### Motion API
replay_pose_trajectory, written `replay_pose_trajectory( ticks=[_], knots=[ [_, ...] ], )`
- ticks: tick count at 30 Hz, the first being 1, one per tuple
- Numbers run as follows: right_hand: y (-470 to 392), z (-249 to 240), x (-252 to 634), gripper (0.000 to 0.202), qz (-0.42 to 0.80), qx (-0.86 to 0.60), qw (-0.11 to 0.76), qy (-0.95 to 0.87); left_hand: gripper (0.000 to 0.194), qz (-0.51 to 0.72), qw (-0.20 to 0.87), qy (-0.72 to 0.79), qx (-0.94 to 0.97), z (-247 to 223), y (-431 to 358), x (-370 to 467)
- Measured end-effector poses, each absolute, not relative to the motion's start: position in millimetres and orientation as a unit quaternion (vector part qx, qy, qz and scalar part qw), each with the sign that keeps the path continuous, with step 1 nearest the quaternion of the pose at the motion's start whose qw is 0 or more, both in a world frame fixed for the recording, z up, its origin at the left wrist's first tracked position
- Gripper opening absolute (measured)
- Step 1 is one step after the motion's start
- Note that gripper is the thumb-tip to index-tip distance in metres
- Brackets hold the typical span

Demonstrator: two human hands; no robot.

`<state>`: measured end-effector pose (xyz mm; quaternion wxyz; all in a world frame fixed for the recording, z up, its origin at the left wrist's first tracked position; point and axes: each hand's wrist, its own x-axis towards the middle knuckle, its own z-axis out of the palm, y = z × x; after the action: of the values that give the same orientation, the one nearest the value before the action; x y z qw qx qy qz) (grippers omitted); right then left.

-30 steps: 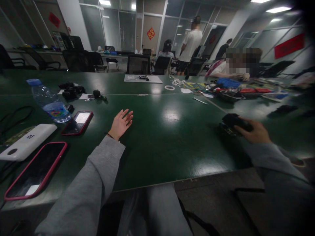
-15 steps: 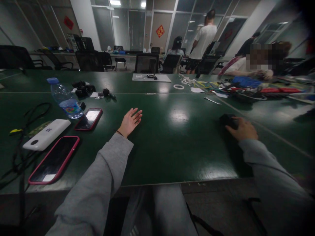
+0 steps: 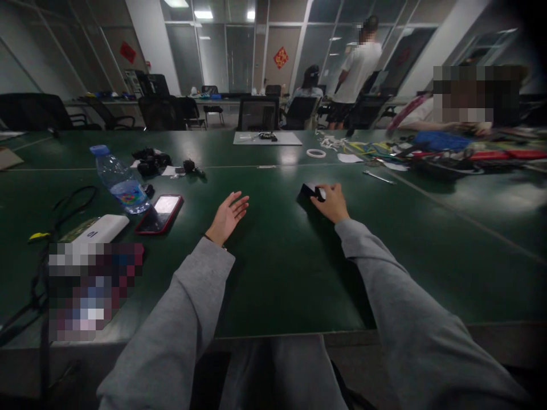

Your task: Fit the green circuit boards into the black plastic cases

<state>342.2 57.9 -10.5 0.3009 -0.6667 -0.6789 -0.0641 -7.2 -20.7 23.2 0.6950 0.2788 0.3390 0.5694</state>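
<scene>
My right hand [image 3: 334,204] grips a small black box-like object [image 3: 307,191] at the middle of the green table [image 3: 273,273]. Thumb and fingers wrap its near side, so part of it is hidden and its exact kind does not show. To the left, my left hand [image 3: 229,216] lies on the tabletop with its palm turned inward and the fingers loosely spread. Nothing is in it. A phone with a red rim [image 3: 160,214] is the closest item to my left hand, a short way to its left.
A tilted water bottle [image 3: 123,185], a white power bank [image 3: 102,228], a blurred-out red-edged item [image 3: 100,290] and black cables occupy the left. Farther off are a white ring [image 3: 315,153], a metal wrench-like tool [image 3: 379,177] and a cluttered pile with blue cloth [image 3: 442,140]. Other people are beyond.
My right hand has brought the black object leftward across the table, from the right side to the middle. My left hand has stayed put, fingers apart. The view has shifted slightly.
</scene>
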Motion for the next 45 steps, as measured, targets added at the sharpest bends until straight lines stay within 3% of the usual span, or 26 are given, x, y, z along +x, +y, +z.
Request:
replay_pose_trajectory(
  ticks=[10,16,19,27,41,45],
  knots=[
    [44.3,-9.5,312.1,0.049,0.061,-0.612,0.394,-0.683,0.034,0.551,0.704,0.343,0.288,22.2,-19.8,-4.8],
    [-3.3,12.7,213.4,0.049,0.573,-0.421,0.507,-0.488,0.038,0.530,0.702,0.360,0.311,19.5,-21.9,7.0],
    [-23.1,18.7,169.0,0.042,0.666,-0.335,0.527,-0.408,0.046,0.519,0.705,0.355,0.328,19.1,-23.7,11.6],
    [-30.4,13.6,149.7,0.048,0.663,-0.311,0.580,-0.355,0.042,0.561,0.643,0.361,0.376,17.9,-26.7,14.2],
    [-27.8,8.6,165.8,0.058,0.662,-0.317,0.522,-0.435,0.046,0.531,0.633,0.337,0.452,12.1,-22.1,-1.2],
    [-27.2,9.5,167.9,0.053,0.676,-0.331,0.492,-0.437,0.050,0.517,0.633,0.323,0.477,18.7,-25.6,-7.4]
  ],
)
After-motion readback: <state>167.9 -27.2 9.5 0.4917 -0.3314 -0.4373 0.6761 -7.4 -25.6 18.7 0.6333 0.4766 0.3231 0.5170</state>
